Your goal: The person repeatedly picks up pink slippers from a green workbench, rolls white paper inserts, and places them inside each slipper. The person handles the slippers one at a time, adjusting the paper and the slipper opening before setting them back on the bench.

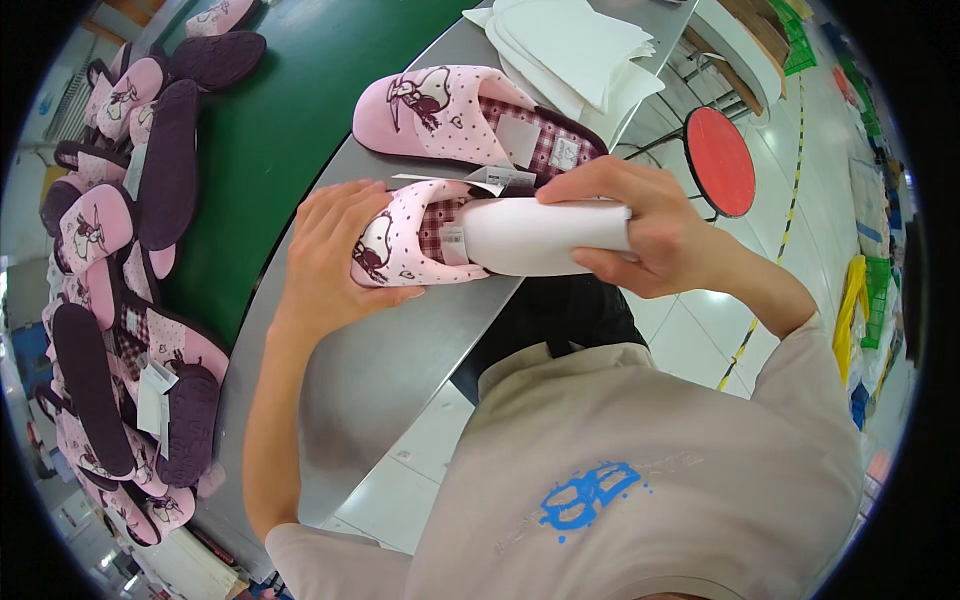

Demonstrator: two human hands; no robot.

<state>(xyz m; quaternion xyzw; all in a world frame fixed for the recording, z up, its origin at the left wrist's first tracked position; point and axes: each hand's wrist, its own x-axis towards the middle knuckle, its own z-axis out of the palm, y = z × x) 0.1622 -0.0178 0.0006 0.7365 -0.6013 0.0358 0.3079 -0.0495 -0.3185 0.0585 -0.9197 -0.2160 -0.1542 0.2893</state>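
Near the middle, a pink slipper [408, 262] lies with its toe toward nine o'clock, gripped between the left hand's [335, 240] thumb and fingers, which hide the toe end. From three o'clock, the right hand [655, 225] pinches a curved white card [545, 240] between thumb and fingers; the card covers most of the slipper's heel. At twelve o'clock, a second slipper [425, 112] has its heel partly hidden. White sheets [565, 50] at one o'clock are cut off. Toward nine o'clock, heaped slippers [97, 222] overlap, hard to count.

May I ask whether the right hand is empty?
No, the right hand grips a white sheet over the slipper held by the left hand.
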